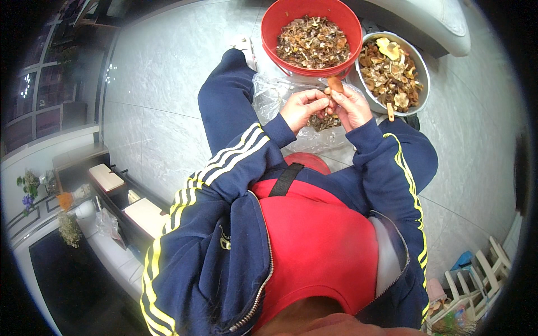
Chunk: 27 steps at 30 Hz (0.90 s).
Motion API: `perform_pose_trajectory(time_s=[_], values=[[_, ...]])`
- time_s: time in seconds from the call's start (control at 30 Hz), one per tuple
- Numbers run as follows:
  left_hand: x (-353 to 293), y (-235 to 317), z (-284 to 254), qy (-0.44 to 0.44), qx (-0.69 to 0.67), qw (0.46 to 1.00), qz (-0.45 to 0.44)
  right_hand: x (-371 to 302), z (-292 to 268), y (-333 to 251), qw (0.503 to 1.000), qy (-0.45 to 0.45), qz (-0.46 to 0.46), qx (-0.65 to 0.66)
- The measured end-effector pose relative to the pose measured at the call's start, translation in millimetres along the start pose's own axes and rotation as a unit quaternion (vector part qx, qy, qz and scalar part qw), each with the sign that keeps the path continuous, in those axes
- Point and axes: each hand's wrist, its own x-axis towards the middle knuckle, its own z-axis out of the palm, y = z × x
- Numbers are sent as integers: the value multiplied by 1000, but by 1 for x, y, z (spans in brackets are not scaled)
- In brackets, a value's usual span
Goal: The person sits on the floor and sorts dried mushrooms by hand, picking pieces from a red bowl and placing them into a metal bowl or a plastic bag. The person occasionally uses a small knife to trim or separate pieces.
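Left grip [305,108] and right grip [351,106] narrowly pinch a mushroom [335,84] over the bag [270,94] (cleaning it, apparently); the next move probably wants gentle fingers.

Bucket [271,31] looks like smooth, glossy plastic; pot [424,73] is metal with a dull sheen. Bag [269,95] is thin, clear plastic, crinkled and shiny. Held mushroom cap [335,84] reads smooth, mushroom pieces [314,42] rough. Floor [157,73] looks like polished tile, reflective. Jacket [202,224] is matt cloth, zip [272,252] metal; shirt [319,241] matt cloth.
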Motion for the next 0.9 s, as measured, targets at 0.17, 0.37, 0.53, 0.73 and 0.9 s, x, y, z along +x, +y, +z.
perform_pose_trajectory(time_s=[0.17, 0.37, 0.53, 0.73, 0.9], values=[[-1, 1, 1, 17, 3, 1000, 9, 0, 5, 4, 997, 56, -27, -53], [-3, 4, 8, 38, 91, 994, 51, 0, -1, 7, 999, 42, -21, 11], [-3, 4, 10, 41, 133, 988, 70, 1, -7, 8, 998, 34, -32, 29], [-10, 1, 9, 41, 110, 993, 25, 4, -15, -5, 998, 23, -41, 33], [-6, 4, 6, 70, 89, 991, 66, 2, -10, -2, 999, 2, -17, 49]])
